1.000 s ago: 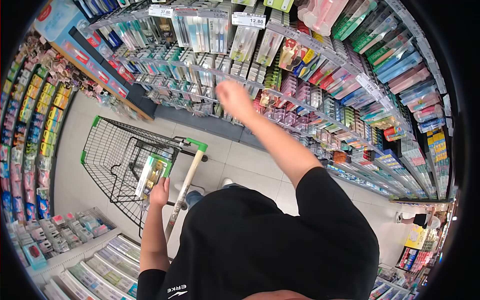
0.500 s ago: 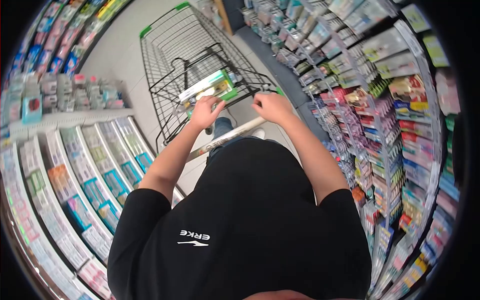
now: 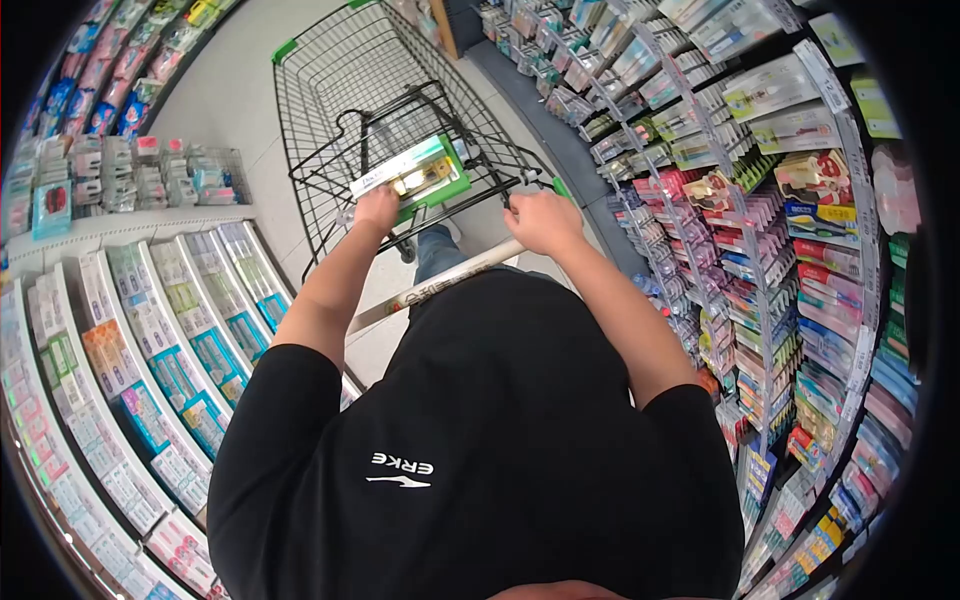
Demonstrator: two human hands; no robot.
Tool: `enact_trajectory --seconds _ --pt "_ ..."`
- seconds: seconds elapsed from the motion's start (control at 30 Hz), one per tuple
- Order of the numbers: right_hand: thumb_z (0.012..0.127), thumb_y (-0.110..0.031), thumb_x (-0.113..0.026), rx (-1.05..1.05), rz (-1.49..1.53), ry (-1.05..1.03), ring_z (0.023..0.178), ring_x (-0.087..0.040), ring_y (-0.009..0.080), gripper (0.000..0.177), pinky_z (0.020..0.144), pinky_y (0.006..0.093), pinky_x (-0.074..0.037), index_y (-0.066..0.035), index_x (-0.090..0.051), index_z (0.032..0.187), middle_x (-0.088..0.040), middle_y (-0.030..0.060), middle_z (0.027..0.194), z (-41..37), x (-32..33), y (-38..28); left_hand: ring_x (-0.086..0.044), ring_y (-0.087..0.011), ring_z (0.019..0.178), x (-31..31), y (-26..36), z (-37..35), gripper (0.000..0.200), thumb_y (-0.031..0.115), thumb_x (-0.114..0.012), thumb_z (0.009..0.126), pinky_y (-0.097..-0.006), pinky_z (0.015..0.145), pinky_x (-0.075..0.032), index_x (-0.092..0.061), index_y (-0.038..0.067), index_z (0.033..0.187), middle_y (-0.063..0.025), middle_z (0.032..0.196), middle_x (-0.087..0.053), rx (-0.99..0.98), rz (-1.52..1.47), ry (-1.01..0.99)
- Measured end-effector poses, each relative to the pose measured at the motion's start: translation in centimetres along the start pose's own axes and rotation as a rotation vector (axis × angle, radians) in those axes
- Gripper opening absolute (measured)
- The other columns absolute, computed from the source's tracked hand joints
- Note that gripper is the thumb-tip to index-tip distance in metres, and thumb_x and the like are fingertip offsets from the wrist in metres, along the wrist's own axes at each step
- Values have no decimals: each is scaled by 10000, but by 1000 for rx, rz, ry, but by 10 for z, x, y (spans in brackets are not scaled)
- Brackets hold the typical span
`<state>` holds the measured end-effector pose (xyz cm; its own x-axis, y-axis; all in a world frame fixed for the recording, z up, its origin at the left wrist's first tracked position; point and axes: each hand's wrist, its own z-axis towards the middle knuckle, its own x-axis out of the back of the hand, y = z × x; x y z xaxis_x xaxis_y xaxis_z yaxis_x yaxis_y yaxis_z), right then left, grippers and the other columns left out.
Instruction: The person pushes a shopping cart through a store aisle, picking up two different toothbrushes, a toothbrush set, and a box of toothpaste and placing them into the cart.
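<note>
My left hand [image 3: 376, 211] holds a green and white boxed pack [image 3: 412, 178] over the child seat of a black wire shopping cart [image 3: 340, 90] with green corners. Close to the cart's handle bar [image 3: 440, 285], my right hand [image 3: 541, 220] rests with its fingers curled at the green end of the bar; whether it grips the bar I cannot tell for sure. The cart stands straight ahead of me in the aisle.
Shelves of toothbrush packs [image 3: 780, 200] line the right side of the aisle. Rows of boxed toothpaste [image 3: 150, 340] fill the shelves on my left. Grey floor tiles [image 3: 230, 110] stretch ahead beside the cart.
My right hand came down from the toothbrush shelf to the cart's handle. My view swung from the shelf to along the aisle, and the left hand carried the pack over the cart.
</note>
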<state>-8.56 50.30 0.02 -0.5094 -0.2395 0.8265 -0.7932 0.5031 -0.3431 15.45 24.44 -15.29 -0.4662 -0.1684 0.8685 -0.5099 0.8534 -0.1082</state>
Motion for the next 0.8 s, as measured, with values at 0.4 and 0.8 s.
enact_trajectory --seconds 0.4,0.8 --pt "906 -321 -569 9 62 90 906 -759 347 339 773 500 -603 -78 -802 867 -779 157 921 -2 -7 6 -748 -371 967 -20 -14 19 208 96 -531 985 -492 826 -611 -700 46 1096 -189 1098 -746 15 -34 72" --pt "985 -426 -617 220 262 310 959 -720 351 348 788 493 -584 -106 -713 1081 -743 137 970 -3 -21 16 -745 -410 931 112 33 -56 358 258 -711 932 -498 791 -590 -707 -6 1174 -248 1029 -751 56 -409 429"
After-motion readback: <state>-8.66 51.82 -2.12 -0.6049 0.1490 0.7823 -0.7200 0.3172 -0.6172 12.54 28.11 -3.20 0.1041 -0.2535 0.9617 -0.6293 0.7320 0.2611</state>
